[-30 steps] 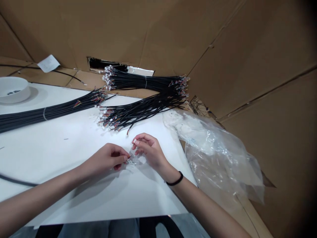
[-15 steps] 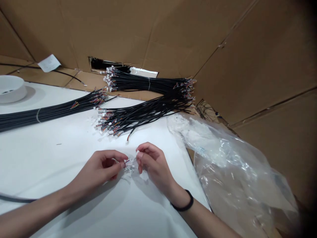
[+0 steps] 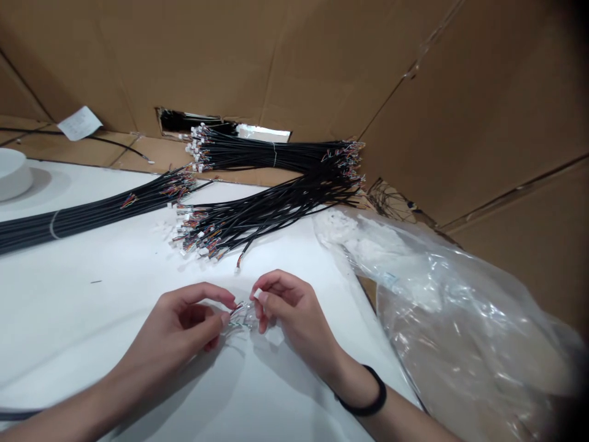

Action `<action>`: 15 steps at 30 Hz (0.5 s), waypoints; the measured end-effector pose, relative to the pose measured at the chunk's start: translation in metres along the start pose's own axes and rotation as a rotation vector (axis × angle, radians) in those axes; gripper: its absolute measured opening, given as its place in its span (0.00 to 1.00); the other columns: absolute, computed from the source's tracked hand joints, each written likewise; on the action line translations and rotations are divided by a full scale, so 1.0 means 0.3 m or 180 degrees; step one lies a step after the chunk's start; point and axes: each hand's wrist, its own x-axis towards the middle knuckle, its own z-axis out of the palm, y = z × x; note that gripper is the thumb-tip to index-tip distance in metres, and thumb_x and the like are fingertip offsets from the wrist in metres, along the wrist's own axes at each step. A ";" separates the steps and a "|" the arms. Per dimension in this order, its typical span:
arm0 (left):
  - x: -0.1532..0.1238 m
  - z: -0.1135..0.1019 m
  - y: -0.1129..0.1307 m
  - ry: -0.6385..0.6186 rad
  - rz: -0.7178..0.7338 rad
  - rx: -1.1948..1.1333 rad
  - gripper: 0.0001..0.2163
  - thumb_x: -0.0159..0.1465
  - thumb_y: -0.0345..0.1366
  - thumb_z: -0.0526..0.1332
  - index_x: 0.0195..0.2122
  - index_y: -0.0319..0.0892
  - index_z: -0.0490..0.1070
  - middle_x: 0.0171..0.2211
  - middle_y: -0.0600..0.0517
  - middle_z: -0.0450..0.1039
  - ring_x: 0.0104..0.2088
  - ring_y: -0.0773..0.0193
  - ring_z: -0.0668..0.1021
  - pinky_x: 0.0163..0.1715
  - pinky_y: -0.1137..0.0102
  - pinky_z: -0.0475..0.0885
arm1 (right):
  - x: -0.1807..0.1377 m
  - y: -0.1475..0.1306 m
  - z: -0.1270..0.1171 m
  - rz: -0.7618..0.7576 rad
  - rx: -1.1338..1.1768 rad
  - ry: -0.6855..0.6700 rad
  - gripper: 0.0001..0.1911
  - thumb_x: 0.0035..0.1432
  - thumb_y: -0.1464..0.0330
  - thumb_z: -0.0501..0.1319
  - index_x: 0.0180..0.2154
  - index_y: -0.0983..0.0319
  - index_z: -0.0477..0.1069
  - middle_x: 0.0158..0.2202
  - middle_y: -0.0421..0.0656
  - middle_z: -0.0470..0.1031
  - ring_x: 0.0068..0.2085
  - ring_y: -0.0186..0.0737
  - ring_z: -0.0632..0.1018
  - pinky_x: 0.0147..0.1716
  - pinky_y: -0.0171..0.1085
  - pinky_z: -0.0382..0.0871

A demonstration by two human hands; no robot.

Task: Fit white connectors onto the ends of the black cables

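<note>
White tabletop (image 3: pixel 92 319) spreads beneath my two bare hands. My left hand (image 3: pixel 184 322) pinches a small cluster of thin coloured wires (image 3: pixel 240 313) between thumb and fingertips, and that cluster sits between the hands, close above the tabletop. My right hand (image 3: pixel 294 319), a black wristband (image 3: pixel 368 394) on its wrist, closes its fingers on the same cluster from the other side; I cannot tell how firmly. Beyond them lie a loose heap of black cables (image 3: pixel 267 212) with small connectors, a tied black bundle (image 3: pixel 92 215) to the left and another (image 3: pixel 276 155) behind. A clear plastic bag (image 3: pixel 442 319) sits to the right, below a cardboard wall (image 3: pixel 460 80).
</note>
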 end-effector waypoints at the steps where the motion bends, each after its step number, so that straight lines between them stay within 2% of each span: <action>1: 0.000 0.000 0.000 -0.0005 0.0007 -0.0005 0.14 0.59 0.44 0.61 0.40 0.40 0.72 0.17 0.57 0.65 0.21 0.69 0.62 0.21 0.75 0.53 | 0.000 -0.002 0.001 -0.0007 0.0014 0.0007 0.04 0.51 0.70 0.67 0.31 0.63 0.74 0.20 0.36 0.74 0.19 0.28 0.73 0.18 0.26 0.71; 6: 0.004 -0.006 0.004 0.0009 -0.0009 -0.0040 0.15 0.57 0.44 0.63 0.41 0.40 0.72 0.17 0.58 0.64 0.20 0.70 0.62 0.20 0.76 0.53 | 0.001 -0.005 0.013 -0.0058 0.0111 0.0111 0.07 0.49 0.70 0.68 0.34 0.61 0.77 0.28 0.38 0.77 0.23 0.29 0.75 0.18 0.26 0.73; 11: 0.006 -0.011 0.012 0.0092 0.0053 -0.0076 0.14 0.55 0.44 0.63 0.38 0.40 0.73 0.16 0.58 0.61 0.19 0.71 0.60 0.18 0.76 0.52 | 0.002 0.004 0.011 -0.0019 0.0180 0.0046 0.06 0.50 0.68 0.70 0.31 0.61 0.77 0.27 0.39 0.78 0.23 0.29 0.76 0.19 0.26 0.73; 15: 0.007 -0.014 0.011 0.0171 0.0284 -0.0038 0.11 0.56 0.43 0.64 0.33 0.41 0.75 0.29 0.52 0.71 0.20 0.72 0.64 0.19 0.75 0.58 | -0.001 0.007 0.006 -0.0069 0.0175 -0.0011 0.07 0.50 0.67 0.71 0.32 0.61 0.77 0.23 0.38 0.76 0.23 0.30 0.76 0.19 0.26 0.73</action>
